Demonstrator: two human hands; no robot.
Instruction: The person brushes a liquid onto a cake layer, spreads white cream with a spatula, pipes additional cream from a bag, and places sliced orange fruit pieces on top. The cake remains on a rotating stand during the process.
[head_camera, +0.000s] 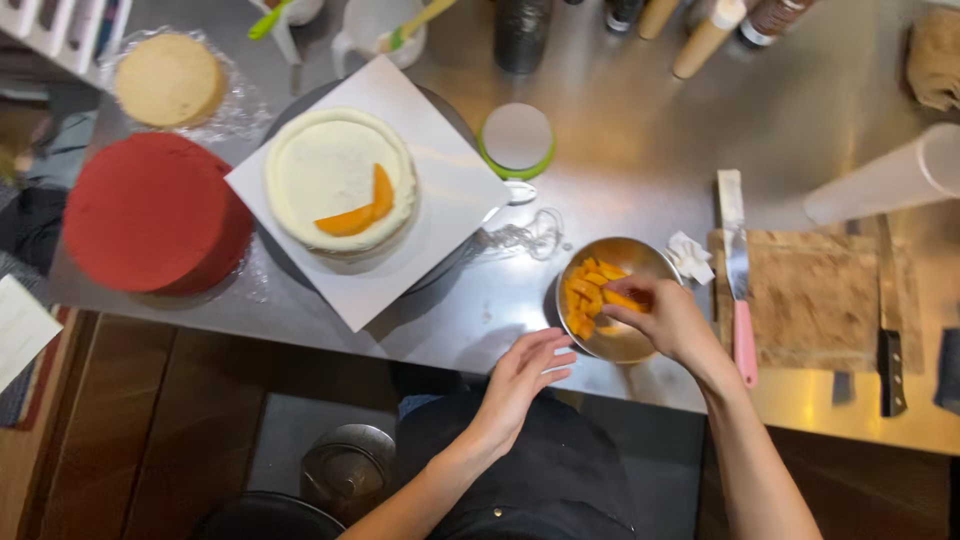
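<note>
The right hand (668, 318) reaches into the metal bowl (612, 298), its fingers (625, 296) pinched closed on an orange fruit slice (622, 299) among the pile of slices, likely because the bowl sits close to the body where picking is easy. The left hand (525, 372) hovers just beside the bowl's near rim at the edge of the surface, fingers loosely spread and holding nothing, apparently placed to steady the bowl though I cannot tell whether it touches it. Off to the left, well apart from the bowl, a white frosted cake (340, 190) rests on a white square board (368, 190) set on a dark turntable, and two fruit slices (357, 210) already lie on its top near the right edge, curved along the rim. Beside it stand a tall red cake (152, 212) and, farther back, a pale sponge layer (168, 80) on clear wrap. To the right of the bowl lie a pink-handled knife (740, 290), a wooden cutting board (815, 300) and a black-handled knife (889, 330). The stainless steel surface (620, 150) also carries a round green-rimmed lid (516, 140), bottles along the back and a white roll at the far right; below it the floor looks dark, with a pot near the person's dark apron
</note>
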